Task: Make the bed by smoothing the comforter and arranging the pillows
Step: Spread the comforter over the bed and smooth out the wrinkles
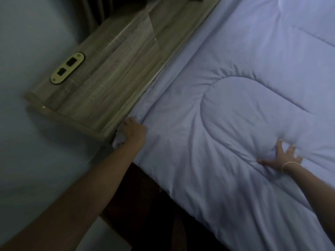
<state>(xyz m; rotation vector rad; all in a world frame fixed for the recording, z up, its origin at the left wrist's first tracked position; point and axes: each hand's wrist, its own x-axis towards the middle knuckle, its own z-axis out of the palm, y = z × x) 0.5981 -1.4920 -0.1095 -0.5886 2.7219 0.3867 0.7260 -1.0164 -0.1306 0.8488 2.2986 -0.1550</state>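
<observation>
A pale blue quilted comforter (244, 98) covers the bed and fills the right side of the view. My left hand (131, 130) grips the comforter's corner where the bed meets the wooden headboard (112, 73), with cloth bunched under the fingers. My right hand (282, 157) presses flat on the comforter with fingers spread, dimpling the padding; a thin bracelet circles that wrist. A pillow (311, 4) shows at the top right edge.
A light wall (27, 151) runs along the left, with a brass-coloured switch plate (67, 68) set at the headboard's edge. Dark floor and bed frame (145, 205) lie below the comforter's hanging side. A curtain (94, 11) hangs at the top.
</observation>
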